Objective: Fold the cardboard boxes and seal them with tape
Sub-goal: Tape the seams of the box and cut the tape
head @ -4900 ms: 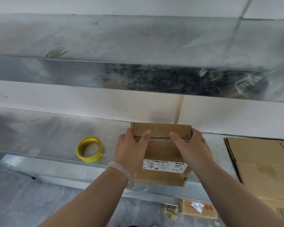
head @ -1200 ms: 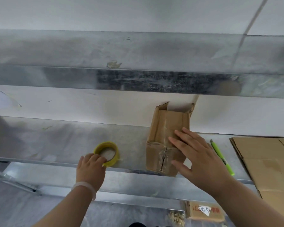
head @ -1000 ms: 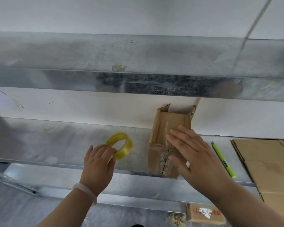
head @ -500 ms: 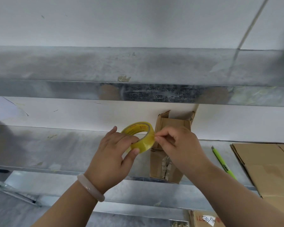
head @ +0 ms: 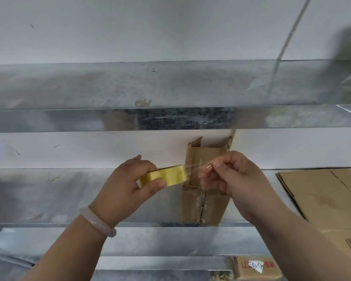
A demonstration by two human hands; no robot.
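A small brown cardboard box [head: 203, 205] stands on end on the metal shelf [head: 49, 195], its folded flaps facing me and its far end open. My left hand [head: 128, 187] grips a yellow roll of clear tape [head: 166, 175] in front of the box. My right hand [head: 231, 179] pinches the free end of the tape, and a short clear strip [head: 195, 169] stretches between the roll and those fingers.
A stack of flattened cardboard [head: 324, 201] lies on the shelf at the right. A second metal shelf [head: 170, 88] runs overhead. Below the shelf edge sits a small carton with a white label [head: 255, 266]. White wall behind.
My left hand picked the tape roll off the shelf and raised it in front of the box. My right hand left the box, caught the tape end and pulled out a short strip.
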